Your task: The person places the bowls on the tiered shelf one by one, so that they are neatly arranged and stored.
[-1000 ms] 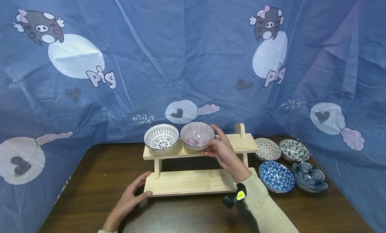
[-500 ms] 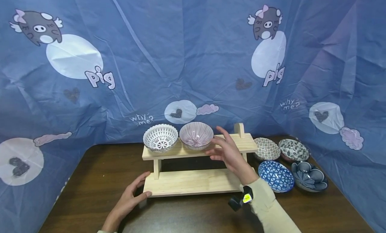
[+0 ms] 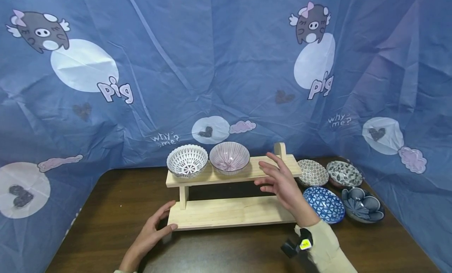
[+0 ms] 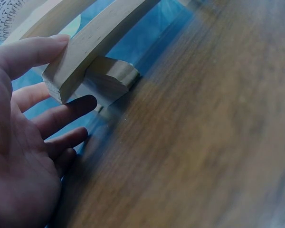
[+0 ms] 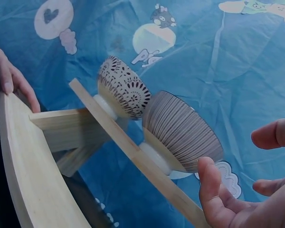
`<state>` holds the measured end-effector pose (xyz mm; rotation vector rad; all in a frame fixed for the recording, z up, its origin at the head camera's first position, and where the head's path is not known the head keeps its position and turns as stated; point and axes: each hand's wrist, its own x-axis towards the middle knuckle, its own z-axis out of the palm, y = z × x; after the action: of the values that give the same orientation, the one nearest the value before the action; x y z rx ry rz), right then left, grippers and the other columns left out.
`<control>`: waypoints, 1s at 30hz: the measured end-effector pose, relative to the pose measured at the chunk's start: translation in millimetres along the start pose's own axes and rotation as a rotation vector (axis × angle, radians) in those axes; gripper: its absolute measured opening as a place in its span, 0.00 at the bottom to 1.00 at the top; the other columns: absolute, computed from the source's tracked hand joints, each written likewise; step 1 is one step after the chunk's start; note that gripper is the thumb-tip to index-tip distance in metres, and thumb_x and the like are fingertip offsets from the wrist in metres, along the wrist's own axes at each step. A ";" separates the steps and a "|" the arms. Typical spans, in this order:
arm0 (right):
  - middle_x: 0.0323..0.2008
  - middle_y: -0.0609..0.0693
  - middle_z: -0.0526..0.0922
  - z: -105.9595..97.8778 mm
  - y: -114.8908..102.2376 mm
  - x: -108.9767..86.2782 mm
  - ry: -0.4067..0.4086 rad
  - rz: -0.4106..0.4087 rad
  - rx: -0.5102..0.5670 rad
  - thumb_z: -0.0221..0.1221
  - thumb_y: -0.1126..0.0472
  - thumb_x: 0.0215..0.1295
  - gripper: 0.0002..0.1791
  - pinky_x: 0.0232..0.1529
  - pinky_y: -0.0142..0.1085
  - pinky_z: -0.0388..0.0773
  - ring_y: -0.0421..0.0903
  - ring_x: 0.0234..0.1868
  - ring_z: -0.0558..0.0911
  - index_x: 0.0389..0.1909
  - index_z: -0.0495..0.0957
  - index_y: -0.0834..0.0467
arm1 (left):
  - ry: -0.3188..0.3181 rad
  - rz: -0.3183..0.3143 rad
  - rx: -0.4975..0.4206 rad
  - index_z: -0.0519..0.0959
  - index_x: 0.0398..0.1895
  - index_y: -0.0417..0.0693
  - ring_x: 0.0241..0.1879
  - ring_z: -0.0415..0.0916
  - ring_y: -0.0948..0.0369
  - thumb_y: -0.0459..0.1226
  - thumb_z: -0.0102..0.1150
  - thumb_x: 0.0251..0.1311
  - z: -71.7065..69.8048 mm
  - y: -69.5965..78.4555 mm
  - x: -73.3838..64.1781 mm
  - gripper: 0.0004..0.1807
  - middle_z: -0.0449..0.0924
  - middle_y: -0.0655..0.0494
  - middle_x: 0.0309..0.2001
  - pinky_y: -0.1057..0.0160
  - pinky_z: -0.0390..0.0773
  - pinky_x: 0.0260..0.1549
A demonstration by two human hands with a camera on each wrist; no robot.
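A two-tier wooden stand (image 3: 229,212) rests on the table. My left hand (image 3: 152,230) holds the left end of its lower board, thumb at the front corner and index finger behind; in the left wrist view the other fingers (image 4: 61,118) spread below. On the upper board sit a white bowl (image 3: 187,161) with a dark pattern and scalloped rim, at the left end, and a purple-striped bowl (image 3: 229,158) beside it. My right hand (image 3: 282,185) hovers in front of the upper board's right part, fingers spread, holding nothing. The right wrist view shows its fingertips apart from the striped bowl (image 5: 180,133).
Right of the stand, several bowls sit on the dark table (image 3: 106,210): a checked bowl (image 3: 312,173), a leaf-patterned bowl (image 3: 344,174), a blue triangle-patterned bowl (image 3: 323,205) and a grey-blue petal-shaped bowl (image 3: 362,205). A blue printed cloth (image 3: 226,69) hangs behind.
My right hand has let go of the purple-striped bowl and drawn away to the right, its fingers spreading. The bowl stays on the upper board. My left hand has kept its place.
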<state>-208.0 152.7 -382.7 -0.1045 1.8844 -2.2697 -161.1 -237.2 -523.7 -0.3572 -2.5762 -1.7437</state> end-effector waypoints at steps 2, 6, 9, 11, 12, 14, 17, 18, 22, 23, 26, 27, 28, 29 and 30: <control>0.76 0.66 0.57 -2.5 -0.2 -4.0 0.005 -0.005 -0.006 0.43 0.63 0.76 0.34 0.33 0.29 0.81 0.37 0.32 0.86 0.79 0.43 0.53 | -0.002 0.003 -0.004 0.67 0.71 0.45 0.55 0.73 0.76 0.35 0.66 0.60 0.1 0.2 -0.1 0.35 0.82 0.43 0.57 0.71 0.66 0.56; 0.72 0.60 0.64 -7.9 0.3 -12.2 0.011 -0.019 -0.013 0.46 0.63 0.75 0.35 0.33 0.30 0.81 0.38 0.33 0.86 0.79 0.44 0.54 | -0.004 -0.010 -0.002 0.67 0.72 0.45 0.55 0.73 0.75 0.35 0.66 0.60 0.2 0.6 -0.3 0.35 0.82 0.44 0.57 0.70 0.66 0.56; 0.64 0.46 0.74 -12.6 1.7 -18.5 0.010 -0.036 0.006 0.47 0.64 0.75 0.36 0.33 0.30 0.82 0.39 0.34 0.87 0.79 0.43 0.55 | -0.004 -0.023 0.003 0.66 0.72 0.45 0.55 0.73 0.75 0.36 0.66 0.60 0.1 0.6 -0.1 0.36 0.82 0.44 0.58 0.69 0.67 0.56; 0.58 0.38 0.78 -15.9 2.8 -22.6 0.008 -0.048 0.019 0.47 0.64 0.75 0.37 0.33 0.29 0.82 0.38 0.34 0.87 0.79 0.42 0.56 | -0.005 -0.026 0.005 0.66 0.72 0.45 0.55 0.73 0.75 0.36 0.66 0.60 -0.1 0.5 0.3 0.36 0.82 0.44 0.58 0.69 0.67 0.56; 0.55 0.35 0.79 -17.3 3.3 -24.6 0.007 -0.053 0.025 0.47 0.64 0.75 0.36 0.33 0.29 0.82 0.38 0.34 0.87 0.79 0.43 0.56 | -0.006 -0.026 0.006 0.66 0.72 0.45 0.55 0.73 0.74 0.36 0.66 0.60 -0.2 0.4 0.5 0.36 0.82 0.44 0.58 0.69 0.67 0.56; 0.55 0.34 0.80 -20.4 4.5 -28.6 0.008 -0.062 0.033 0.47 0.64 0.75 0.36 0.34 0.30 0.82 0.38 0.35 0.87 0.78 0.44 0.55 | -0.005 -0.027 0.008 0.66 0.72 0.45 0.55 0.73 0.74 0.36 0.66 0.60 -0.4 0.2 0.8 0.36 0.82 0.44 0.58 0.68 0.67 0.56; 0.56 0.36 0.80 -25.5 6.6 -34.8 0.016 -0.071 0.035 0.48 0.65 0.75 0.34 0.35 0.31 0.82 0.39 0.35 0.87 0.77 0.46 0.54 | -0.008 -0.033 0.012 0.66 0.72 0.45 0.55 0.74 0.74 0.36 0.66 0.60 -0.7 0.2 1.2 0.36 0.82 0.44 0.58 0.67 0.67 0.57; 0.57 0.37 0.80 -27.2 7.4 -36.7 0.020 -0.071 0.039 0.48 0.65 0.75 0.33 0.35 0.31 0.82 0.39 0.36 0.87 0.77 0.46 0.53 | -0.008 -0.037 0.014 0.66 0.72 0.45 0.55 0.74 0.74 0.37 0.66 0.60 -0.9 0.4 1.4 0.36 0.82 0.44 0.58 0.66 0.67 0.57; 0.56 0.36 0.80 -35.6 12.3 -44.2 0.040 -0.072 0.045 0.47 0.65 0.76 0.32 0.35 0.32 0.82 0.39 0.36 0.87 0.76 0.47 0.53 | -0.010 -0.039 0.013 0.66 0.72 0.45 0.55 0.73 0.74 0.37 0.66 0.60 -1.4 0.3 1.1 0.36 0.82 0.44 0.58 0.66 0.68 0.57; 0.56 0.36 0.81 -38.4 14.0 -46.3 0.039 -0.080 0.049 0.47 0.65 0.76 0.32 0.35 0.32 0.82 0.39 0.36 0.87 0.76 0.47 0.53 | -0.011 -0.034 0.008 0.66 0.72 0.45 0.55 0.73 0.74 0.37 0.66 0.60 -1.4 0.0 0.9 0.36 0.82 0.44 0.58 0.67 0.68 0.56; 0.56 0.36 0.81 -47.9 19.5 -53.2 0.025 -0.116 0.067 0.46 0.66 0.77 0.30 0.35 0.32 0.82 0.38 0.36 0.87 0.74 0.49 0.51 | -0.014 -0.013 -0.002 0.66 0.72 0.44 0.55 0.73 0.75 0.36 0.66 0.61 -1.3 -1.1 0.2 0.35 0.82 0.43 0.58 0.69 0.68 0.55; 0.57 0.37 0.81 -51.3 21.2 -55.7 0.017 -0.131 0.077 0.46 0.66 0.77 0.29 0.35 0.32 0.82 0.38 0.36 0.87 0.74 0.50 0.51 | -0.015 -0.011 -0.002 0.66 0.72 0.44 0.55 0.73 0.75 0.36 0.66 0.61 -1.1 -1.1 0.0 0.35 0.82 0.43 0.58 0.70 0.68 0.55; 0.57 0.37 0.81 -54.8 22.9 -58.2 0.012 -0.140 0.085 0.46 0.66 0.77 0.28 0.35 0.32 0.82 0.38 0.36 0.87 0.73 0.51 0.50 | -0.015 -0.007 -0.004 0.66 0.72 0.44 0.55 0.74 0.75 0.35 0.66 0.60 -0.9 -1.2 -0.1 0.35 0.82 0.42 0.58 0.70 0.68 0.54; 0.57 0.37 0.81 -58.3 24.3 -60.5 0.010 -0.146 0.089 0.46 0.66 0.77 0.28 0.35 0.32 0.82 0.39 0.36 0.87 0.73 0.52 0.49 | -0.016 -0.006 -0.006 0.66 0.72 0.44 0.55 0.74 0.75 0.35 0.66 0.60 -0.7 -1.2 0.1 0.35 0.81 0.42 0.58 0.70 0.68 0.54; 0.57 0.37 0.81 -61.6 25.4 -62.8 0.010 -0.149 0.094 0.45 0.66 0.77 0.27 0.35 0.32 0.82 0.39 0.37 0.87 0.73 0.52 0.48 | -0.015 -0.004 -0.006 0.66 0.72 0.44 0.54 0.74 0.75 0.35 0.66 0.60 -0.6 -1.1 0.2 0.35 0.81 0.42 0.58 0.70 0.69 0.54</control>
<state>-154.7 219.7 -415.1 -0.2267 1.8276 -2.4560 -161.5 -238.2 -524.5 -0.3674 -2.5841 -1.7574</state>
